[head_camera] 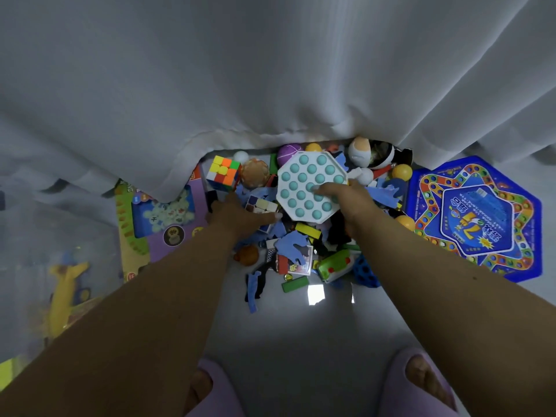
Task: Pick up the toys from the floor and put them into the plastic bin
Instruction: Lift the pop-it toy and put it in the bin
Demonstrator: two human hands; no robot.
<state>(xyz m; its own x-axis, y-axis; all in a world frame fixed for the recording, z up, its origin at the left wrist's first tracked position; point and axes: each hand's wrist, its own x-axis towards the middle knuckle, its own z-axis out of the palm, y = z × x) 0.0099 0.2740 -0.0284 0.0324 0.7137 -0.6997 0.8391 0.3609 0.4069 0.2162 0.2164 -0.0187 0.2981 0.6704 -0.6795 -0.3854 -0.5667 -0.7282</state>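
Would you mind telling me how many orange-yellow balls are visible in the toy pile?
3: one ball by the curtain, one beside the blue game board, one at the board's lower left. Others may be buried.

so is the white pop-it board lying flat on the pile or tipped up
Tipped up. The white pop-it board has its bubble face toward the camera, the right hand grips its lower right edge, and it sits above the toys.

dim, bluish indoor light; bright glare patches on the floor [316, 293]; wide-angle bending at edges; left side hazy, soft.
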